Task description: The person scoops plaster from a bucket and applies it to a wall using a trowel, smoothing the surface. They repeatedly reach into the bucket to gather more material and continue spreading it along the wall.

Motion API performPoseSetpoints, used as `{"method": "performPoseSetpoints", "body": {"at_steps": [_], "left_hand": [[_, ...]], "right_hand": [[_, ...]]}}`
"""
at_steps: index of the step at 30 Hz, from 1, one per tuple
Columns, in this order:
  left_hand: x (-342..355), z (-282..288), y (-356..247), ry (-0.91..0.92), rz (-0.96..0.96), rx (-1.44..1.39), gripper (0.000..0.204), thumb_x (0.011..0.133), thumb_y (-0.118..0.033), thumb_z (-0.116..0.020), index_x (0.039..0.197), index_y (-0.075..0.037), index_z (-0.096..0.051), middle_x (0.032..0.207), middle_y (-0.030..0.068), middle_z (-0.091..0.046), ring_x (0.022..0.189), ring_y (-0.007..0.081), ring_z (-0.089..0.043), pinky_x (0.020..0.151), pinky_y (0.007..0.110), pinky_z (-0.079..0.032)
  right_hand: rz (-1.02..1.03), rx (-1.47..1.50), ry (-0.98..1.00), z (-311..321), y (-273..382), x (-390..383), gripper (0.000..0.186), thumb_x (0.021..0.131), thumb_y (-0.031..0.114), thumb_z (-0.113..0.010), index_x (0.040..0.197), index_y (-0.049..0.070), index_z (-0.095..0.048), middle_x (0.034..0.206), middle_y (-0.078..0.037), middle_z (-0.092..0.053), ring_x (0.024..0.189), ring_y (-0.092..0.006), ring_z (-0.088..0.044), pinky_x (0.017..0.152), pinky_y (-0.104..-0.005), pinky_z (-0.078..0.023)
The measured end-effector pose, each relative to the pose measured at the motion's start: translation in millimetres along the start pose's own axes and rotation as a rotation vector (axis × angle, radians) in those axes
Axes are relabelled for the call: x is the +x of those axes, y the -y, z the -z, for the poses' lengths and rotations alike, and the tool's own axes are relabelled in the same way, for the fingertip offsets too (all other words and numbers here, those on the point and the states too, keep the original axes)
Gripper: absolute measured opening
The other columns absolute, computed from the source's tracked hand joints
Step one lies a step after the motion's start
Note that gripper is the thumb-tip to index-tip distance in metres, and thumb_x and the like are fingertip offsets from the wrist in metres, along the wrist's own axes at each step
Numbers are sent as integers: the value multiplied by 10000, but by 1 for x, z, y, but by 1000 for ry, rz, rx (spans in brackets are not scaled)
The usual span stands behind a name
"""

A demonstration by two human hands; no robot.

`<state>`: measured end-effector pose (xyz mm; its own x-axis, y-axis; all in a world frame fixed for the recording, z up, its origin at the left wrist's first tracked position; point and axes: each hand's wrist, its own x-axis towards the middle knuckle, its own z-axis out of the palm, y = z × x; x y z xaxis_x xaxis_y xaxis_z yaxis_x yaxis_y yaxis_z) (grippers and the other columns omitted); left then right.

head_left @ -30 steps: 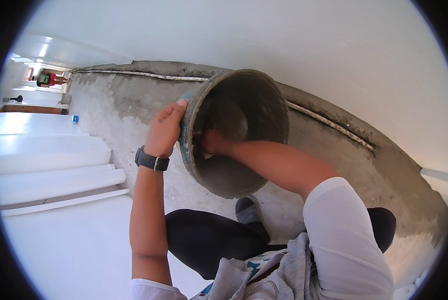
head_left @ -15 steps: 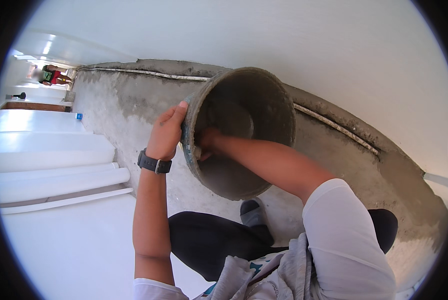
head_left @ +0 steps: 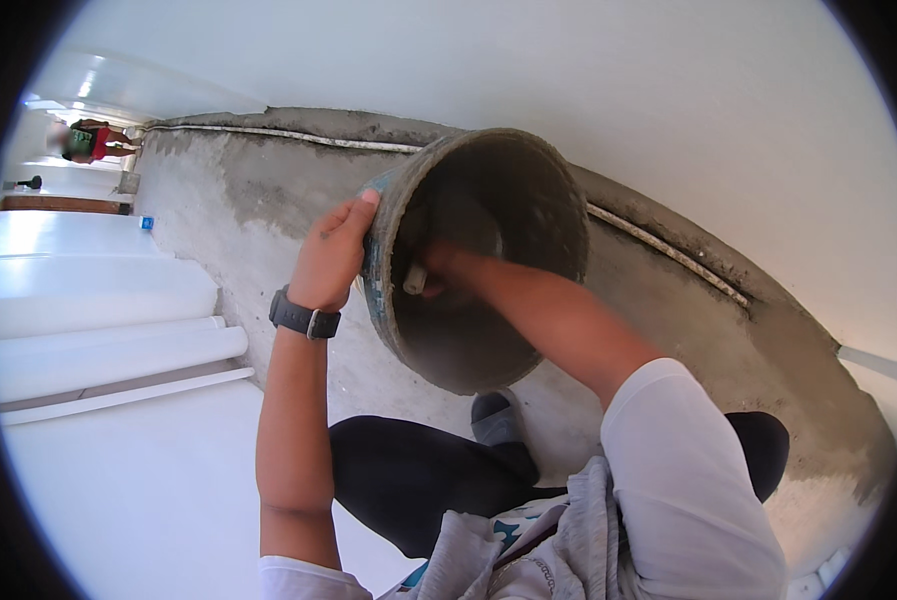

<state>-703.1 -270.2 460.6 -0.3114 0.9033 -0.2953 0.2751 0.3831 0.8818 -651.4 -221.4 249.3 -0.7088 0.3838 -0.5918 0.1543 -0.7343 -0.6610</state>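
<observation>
A mortar-crusted bucket (head_left: pixel 558 220) is tilted over in front of me, its wide mouth facing me. My left hand (head_left: pixel 330 255), with a dark watch on the wrist, is closed on the left side of its rim, thumb over the edge. My right hand (head_left: pixel 448 268) reaches deep inside the bucket, closed round a tool with a stubby, greyish handle (head_left: pixel 415 279). The handle's end sticks out of the fist toward the left rim. The tool's working end and most of the right fingers are lost in the dark interior.
Behind the bucket a thin pale pipe (head_left: pixel 668 255) runs along the foot of the white wall (head_left: pixel 668 90). Damp patches mark the concrete floor (head_left: pixel 198 200). White steps (head_left: pixel 108 300) stand at left. Another person (head_left: pixel 88 142) is far off at the upper left.
My right hand has shifted slightly right and up inside the bucket, and the handle's end shows more plainly. The left hand keeps its hold on the rim; the bucket has turned slightly.
</observation>
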Motion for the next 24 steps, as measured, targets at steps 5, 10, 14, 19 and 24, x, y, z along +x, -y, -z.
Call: {"method": "performPoseSetpoints", "body": {"at_steps": [5,10,14,19,24], "left_hand": [[-1,-18,-4,18,84,122,453,1028,-407,-561,1083,21,-698,822,-6,-637,707,72,-534,637,246,-430],[3,-41,-12,29,163,146,430,1049,-416,-516,1071,-22,-687,832,3,-676,680,68,-596,551,238,-442],[-4,-65,-16,45,185,128,490,1053,-478,-468,1097,-40,-684,866,21,-658,684,113,-568,553,264,-432],[-1,-100,-7,169,269,60,508,1050,-517,-445,1069,-69,-683,851,2,-641,695,105,-511,586,294,-399],[3,-114,-2,182,328,89,498,1023,-549,-472,1127,-106,-673,902,10,-665,753,121,-553,643,297,-436]], "right_hand": [[-191,-181,151,77,40,-79,279,997,394,-585,1069,134,-656,894,-50,-682,710,-180,-643,608,-311,-549],[-180,-688,95,177,78,-231,353,926,371,-685,1028,33,-673,873,-99,-687,798,-238,-682,662,-411,-556],[139,-1169,-305,247,40,-330,382,809,338,-767,871,-20,-649,731,-149,-657,733,-278,-679,688,-442,-511],[51,-1220,-868,330,-110,-410,411,759,343,-777,911,-22,-665,825,-243,-675,841,-419,-664,754,-500,-517],[-85,-911,-1008,356,-251,-470,373,784,333,-765,848,-22,-669,849,-221,-700,805,-389,-685,743,-458,-536]]}}
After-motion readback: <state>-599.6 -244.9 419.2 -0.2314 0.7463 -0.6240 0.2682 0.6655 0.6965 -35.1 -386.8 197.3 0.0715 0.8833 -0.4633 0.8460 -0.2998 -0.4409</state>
